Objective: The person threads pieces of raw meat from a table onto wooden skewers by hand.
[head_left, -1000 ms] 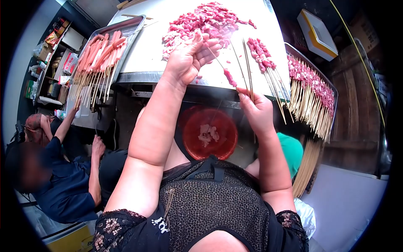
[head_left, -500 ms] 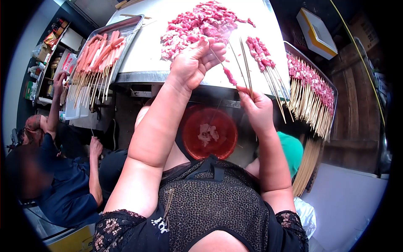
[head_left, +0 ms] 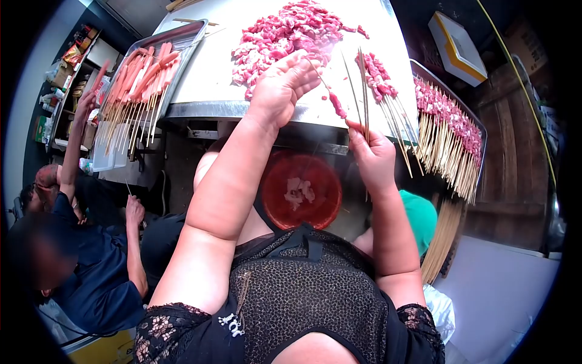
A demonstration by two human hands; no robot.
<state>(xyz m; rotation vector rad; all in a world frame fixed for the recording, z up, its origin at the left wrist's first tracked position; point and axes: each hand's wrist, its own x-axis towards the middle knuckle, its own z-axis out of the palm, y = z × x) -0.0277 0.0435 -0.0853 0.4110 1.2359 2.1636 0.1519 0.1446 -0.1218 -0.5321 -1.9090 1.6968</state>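
1. Pinched tight — the right hand [head_left: 371, 150] has thumb and fingers clamped on a meat skewer [head_left: 337, 107], plus a few bare sticks [head_left: 364, 85] standing up out of the same grip. Over to the left hand [head_left: 282, 88]: palm turned up, fingers stretched out at the skewer's upper end, though whether they close on it I cannot tell.
2. Far left, at 8 o'clock, a co-worker [head_left: 97, 267] in dark blue, one hand raised at 10 with a pink sausage, the other lower down with a thin stick.
3. Up at 10 o'clock, sausages on sticks [head_left: 142, 79] lie in a metal tray [head_left: 188, 48], sticks pointing down.
4. Straight up at 12, it's a big heap of raw meat [head_left: 285, 42] on the white worktop [head_left: 206, 79], just beyond the left hand.
5. Dead centre, below the table edge, a red basin [head_left: 301, 209] with pale pieces inside.
6. At 1 o'clock, finished skewers [head_left: 379, 76] rest on the worktop, beyond the right hand.
7. Out at 2, a second tray [head_left: 483, 148] packed with meat skewers — and a yellow-trimmed white box [head_left: 458, 48] above it.
8. Down at 4, a bundle of bare sticks [head_left: 445, 242] beside something green [head_left: 418, 221].
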